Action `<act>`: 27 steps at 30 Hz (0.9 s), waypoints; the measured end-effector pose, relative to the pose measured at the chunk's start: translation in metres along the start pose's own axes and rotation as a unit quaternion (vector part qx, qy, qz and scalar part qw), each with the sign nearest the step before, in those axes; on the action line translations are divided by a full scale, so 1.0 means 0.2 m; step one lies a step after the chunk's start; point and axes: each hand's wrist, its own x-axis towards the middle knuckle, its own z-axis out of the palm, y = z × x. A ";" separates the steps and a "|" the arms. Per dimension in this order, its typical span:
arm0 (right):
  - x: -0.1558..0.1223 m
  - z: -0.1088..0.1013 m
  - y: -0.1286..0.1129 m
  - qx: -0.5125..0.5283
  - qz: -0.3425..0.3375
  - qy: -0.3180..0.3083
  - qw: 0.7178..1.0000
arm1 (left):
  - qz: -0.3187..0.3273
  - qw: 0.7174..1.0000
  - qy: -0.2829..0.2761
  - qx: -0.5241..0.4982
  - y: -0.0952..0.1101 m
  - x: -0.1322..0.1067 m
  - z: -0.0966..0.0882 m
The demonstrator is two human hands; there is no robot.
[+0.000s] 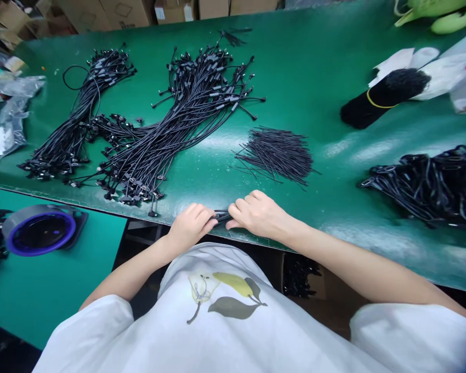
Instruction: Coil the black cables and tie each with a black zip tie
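My left hand (192,225) and my right hand (258,213) rest at the front edge of the green workbench mat (295,103). Between their fingertips they pinch a small black cable connector (221,216), partly hidden by my fingers. Just beyond my hands lies a loose pile of short black wires (275,155). Two large bundles of black cables with connectors (178,134) spread across the mat to the left, their nearest ends close to my left hand.
A black bristled bundle tied with a yellow band (384,96) lies on white plastic at the upper right. Coiled black cables (431,184) sit at the right. A lower teal bench holds a round blue-rimmed tape roll (41,230). Cardboard boxes (116,10) stand beyond the far edge.
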 end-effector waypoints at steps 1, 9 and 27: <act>0.00 0.00 0.00 0.003 0.001 -0.008 1.000 | -0.018 1.000 0.006 -0.009 0.01 0.01 0.00; -0.01 0.01 -0.01 0.081 -0.039 0.010 0.996 | -0.004 0.994 -0.051 -0.096 0.05 0.05 -0.02; -0.04 0.01 -0.15 0.039 -0.045 -0.005 0.998 | -0.049 0.972 -0.225 -0.039 0.06 0.05 0.01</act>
